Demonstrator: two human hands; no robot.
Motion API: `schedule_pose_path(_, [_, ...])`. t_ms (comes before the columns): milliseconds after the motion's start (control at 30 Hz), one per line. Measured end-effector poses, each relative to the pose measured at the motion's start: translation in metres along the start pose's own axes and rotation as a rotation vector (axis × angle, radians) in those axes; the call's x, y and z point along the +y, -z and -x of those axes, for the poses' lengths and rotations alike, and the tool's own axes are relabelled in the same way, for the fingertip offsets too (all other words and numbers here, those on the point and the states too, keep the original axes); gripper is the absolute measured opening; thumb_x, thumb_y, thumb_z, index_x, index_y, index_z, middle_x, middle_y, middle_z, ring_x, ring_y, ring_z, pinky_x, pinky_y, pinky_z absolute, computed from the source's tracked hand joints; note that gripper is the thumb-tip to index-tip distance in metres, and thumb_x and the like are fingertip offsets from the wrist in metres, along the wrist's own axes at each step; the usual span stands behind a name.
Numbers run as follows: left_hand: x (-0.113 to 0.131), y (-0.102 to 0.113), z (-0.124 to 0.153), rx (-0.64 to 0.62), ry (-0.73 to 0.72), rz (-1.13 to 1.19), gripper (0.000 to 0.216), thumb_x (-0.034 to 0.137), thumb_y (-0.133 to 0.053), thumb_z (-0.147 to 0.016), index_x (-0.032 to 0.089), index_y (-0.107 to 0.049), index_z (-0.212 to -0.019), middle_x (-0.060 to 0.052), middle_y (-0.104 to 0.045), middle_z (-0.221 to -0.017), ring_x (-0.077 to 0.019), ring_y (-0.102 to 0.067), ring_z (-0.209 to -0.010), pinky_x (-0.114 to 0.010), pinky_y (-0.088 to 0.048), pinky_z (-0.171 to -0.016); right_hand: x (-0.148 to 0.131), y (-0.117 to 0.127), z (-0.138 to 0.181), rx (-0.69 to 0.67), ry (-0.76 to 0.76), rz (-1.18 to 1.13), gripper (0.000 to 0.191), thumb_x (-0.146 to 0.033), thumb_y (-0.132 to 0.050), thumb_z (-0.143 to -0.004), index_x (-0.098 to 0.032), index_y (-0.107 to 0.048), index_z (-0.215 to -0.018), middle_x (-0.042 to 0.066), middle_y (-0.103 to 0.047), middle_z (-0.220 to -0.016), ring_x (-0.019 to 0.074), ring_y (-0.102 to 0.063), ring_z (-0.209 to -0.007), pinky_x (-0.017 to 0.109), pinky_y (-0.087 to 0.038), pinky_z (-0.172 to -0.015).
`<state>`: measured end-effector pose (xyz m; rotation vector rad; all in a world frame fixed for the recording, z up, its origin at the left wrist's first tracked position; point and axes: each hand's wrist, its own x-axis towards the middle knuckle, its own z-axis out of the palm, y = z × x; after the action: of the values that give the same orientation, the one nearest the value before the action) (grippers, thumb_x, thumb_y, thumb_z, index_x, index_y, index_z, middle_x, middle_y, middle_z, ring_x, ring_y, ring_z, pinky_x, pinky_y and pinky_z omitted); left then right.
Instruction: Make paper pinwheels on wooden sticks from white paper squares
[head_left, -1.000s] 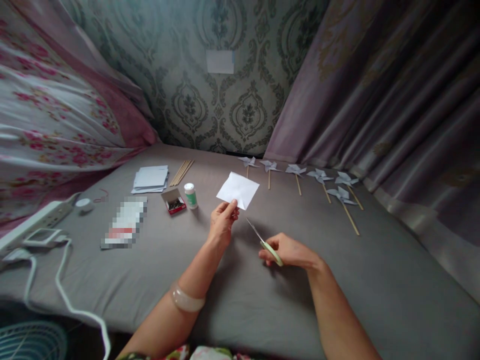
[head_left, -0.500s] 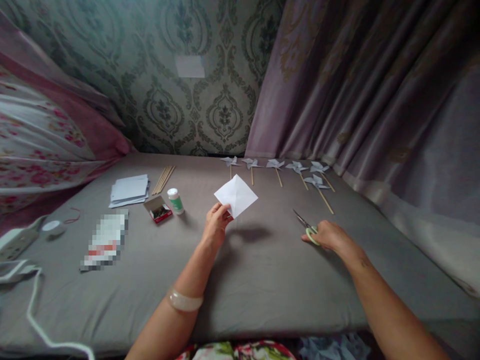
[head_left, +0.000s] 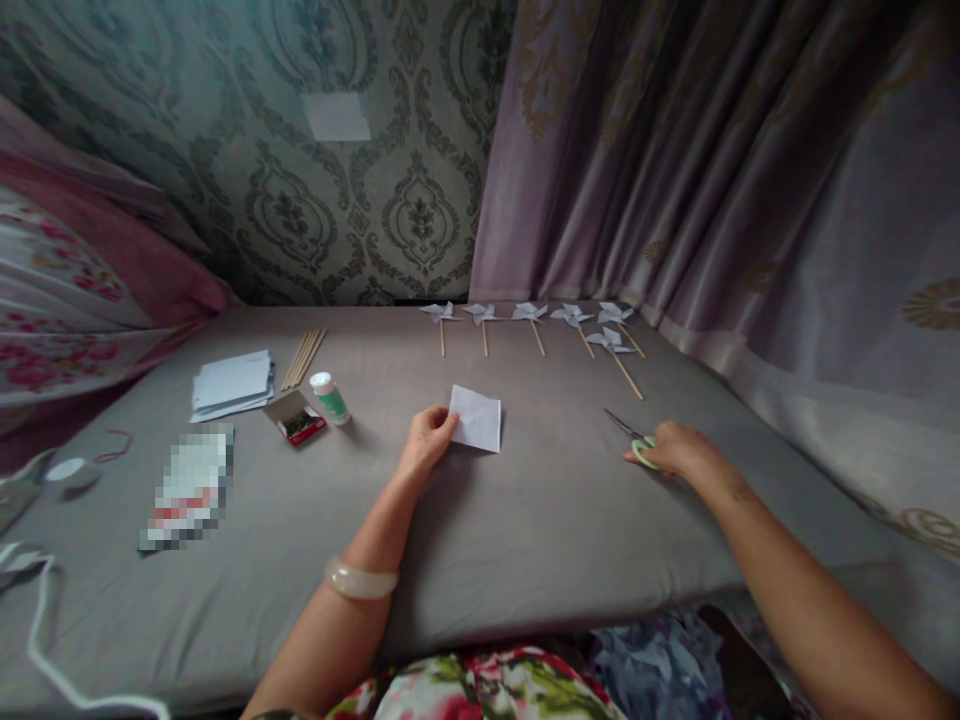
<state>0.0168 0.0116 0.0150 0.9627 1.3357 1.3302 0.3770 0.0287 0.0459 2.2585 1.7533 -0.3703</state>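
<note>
Left hand (head_left: pixel 427 438) pinches the paper square (head_left: pixel 477 419) flat on the surface (head_left: pixel 525 520); right hand (head_left: pixel 675 450) at 3 o'clock grips scissors (head_left: pixel 634 440). Best keep blades pointing away.

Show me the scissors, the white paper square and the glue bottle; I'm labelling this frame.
scissors (head_left: pixel 628 435), head view, on the blades near the pivot.
white paper square (head_left: pixel 478 419), head view, its middle.
glue bottle (head_left: pixel 329 398), head view, its green label.
</note>
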Motion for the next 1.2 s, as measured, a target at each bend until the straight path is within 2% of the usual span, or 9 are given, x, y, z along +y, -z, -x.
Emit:
schedule_pose_path(67, [-0.004, 0.002, -0.002, 0.06, -0.033, -0.076, 0.014, 0.025, -0.075, -0.055, 0.017, -0.064, -0.058, -0.001, -0.057, -0.052, -0.0153, -0.049, -0.054, -0.023, -0.031, -0.053, 0.0, 0.0, 0.005, 0.077, -0.018, 0.054, 0.041, -0.052, -0.063, -0.073, -0.012, -0.071, -0.073, 0.014, -0.066, -0.06, 0.0239, -0.065, -0.065, 0.03, -0.037, -0.056])
schedule_pose_path(167, [-0.006, 0.005, -0.003, 0.18, -0.129, -0.289, 0.011, 0.024, -0.075, -0.059, 0.019, -0.065, -0.06, -0.002, -0.056, -0.053, -0.0172, -0.051, -0.058, -0.025, -0.034, -0.06, 0.0, 0.0, 0.01, 0.049, 0.033, 0.062, 0.042, -0.052, -0.061, -0.075, -0.011, -0.072, -0.074, 0.015, -0.066, -0.062, 0.0241, -0.066, -0.067, 0.029, -0.038, -0.057])
schedule_pose_path(267, [-0.005, 0.007, -0.002, 0.28, -0.247, -0.604, 0.011, 0.028, -0.067, -0.07, 0.018, -0.067, -0.073, -0.006, -0.064, -0.072, -0.0184, -0.056, -0.068, -0.027, -0.039, -0.069, 0.002, -0.001, 0.013, 0.04, 0.03, 0.083, 0.042, -0.053, -0.061, -0.074, -0.012, -0.072, -0.075, 0.015, -0.069, -0.067, 0.0244, -0.067, -0.069, 0.029, -0.037, -0.056])
schedule_pose_path(367, [-0.001, 0.01, -0.003, 0.309, -0.254, -0.852, 0.022, 0.032, -0.054, -0.081, 0.016, -0.069, -0.086, -0.009, -0.068, -0.087, -0.0195, -0.06, -0.077, -0.029, -0.042, -0.074, 0.006, -0.004, 0.014, 0.159, 0.01, 0.13, 0.044, -0.053, -0.063, -0.072, -0.013, -0.072, -0.086, 0.018, -0.071, -0.082, 0.0267, -0.067, -0.077, 0.028, -0.036, -0.055])
schedule_pose_path(600, [0.006, 0.02, -0.007, 0.311, -0.177, -0.851, 0.029, 0.032, -0.051, -0.081, 0.012, -0.07, -0.089, -0.01, -0.07, -0.082, -0.0195, -0.062, -0.075, -0.028, -0.044, -0.07, 0.029, -0.01, 0.005, 0.084, 0.17, 0.11, 0.04, -0.055, -0.057, -0.075, -0.017, -0.07, -0.069, 0.013, -0.068, -0.065, 0.0245, -0.066, -0.065, 0.028, -0.035, -0.052])
schedule_pose_path(767, [0.001, 0.024, -0.007, 0.103, -0.36, -0.844, 0.026, 0.035, -0.056, -0.079, 0.016, -0.07, -0.089, -0.007, -0.067, -0.084, -0.0176, -0.059, -0.076, -0.028, -0.046, -0.072, 0.031, -0.01, 0.003, 0.174, 0.218, 0.178, 0.038, -0.054, -0.06, -0.072, -0.018, -0.068, -0.07, 0.016, -0.069, -0.076, 0.0278, -0.067, -0.073, 0.028, -0.034, -0.053])
schedule_pose_path(933, [-0.007, 0.022, -0.004, -0.35, -0.565, -1.009, 0.022, 0.035, -0.059, -0.081, 0.022, -0.071, -0.094, -0.008, -0.062, -0.099, -0.0209, -0.055, -0.096, -0.033, -0.044, -0.086, 0.036, -0.002, -0.007, -0.049, 0.366, 0.094, 0.029, -0.044, -0.061, -0.071, -0.018, -0.061, -0.059, 0.007, -0.063, -0.058, 0.02, -0.062, -0.06, 0.025, -0.03, -0.049])
schedule_pose_path(1033, [-0.007, 0.022, -0.002, -0.418, -0.548, -1.011, 0.024, 0.036, -0.055, -0.085, 0.021, -0.071, -0.096, -0.008, -0.06, -0.099, -0.0188, -0.056, -0.092, -0.029, -0.044, -0.084, 0.039, 0.0, -0.015, -0.076, 0.416, 0.056, 0.028, -0.043, -0.058, -0.074, -0.019, -0.059, -0.059, 0.005, -0.062, -0.056, 0.0185, -0.06, -0.057, 0.025, -0.028, -0.048])
schedule_pose_path(1200, [0.0, 0.022, 0.001, -0.403, -0.453, -0.976, 0.025, 0.036, -0.056, -0.085, 0.019, -0.071, -0.093, -0.008, -0.059, -0.096, -0.0165, -0.057, -0.085, -0.026, -0.045, -0.077, 0.039, -0.014, -0.017, 0.234, 0.375, 0.052, 0.036, -0.053, -0.055, -0.075, -0.019, -0.06, -0.064, 0.009, -0.064, -0.06, 0.0205, -0.06, -0.056, 0.026, -0.03, -0.05])
